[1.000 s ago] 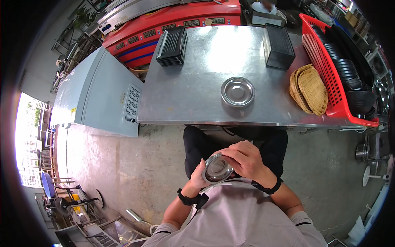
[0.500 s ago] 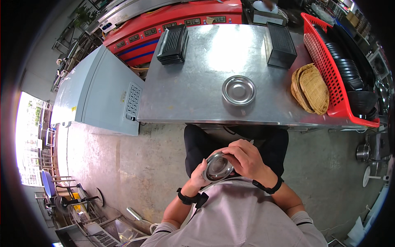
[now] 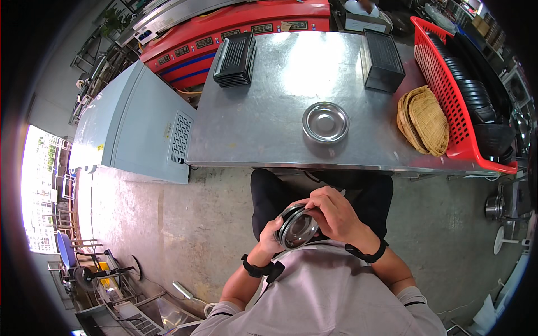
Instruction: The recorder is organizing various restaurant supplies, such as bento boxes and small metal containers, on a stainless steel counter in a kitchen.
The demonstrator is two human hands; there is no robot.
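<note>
Small round stainless-steel dishes [image 3: 298, 228] are nested in a tilted stack over my lap, their shiny hollow side showing. My left hand [image 3: 272, 236] grips the stack from its left side, thumb against the rims. With fingers bent, my right hand [image 3: 334, 215] pinches the upper right rim of the front dish; its fingertips are partly hidden. How many dishes are in the stack is unclear. Another round steel dish [image 3: 325, 122], wide-rimmed, sits upright on the steel table [image 3: 252, 137] in front of me, apart from both hands.
Black ridged trays [image 3: 235, 60] are piled at the table's far left, and a black box-like stack [image 3: 383, 61] stands far right. Woven baskets [image 3: 426, 120] lie beside a red plastic basket [image 3: 448, 84] of black bowls. A pale chest freezer [image 3: 131, 123] adjoins the table's left side.
The dishes in my hands have separated slightly, so more than one rim now shows. My right hand has shifted a little at the rim. The table things stay put.
</note>
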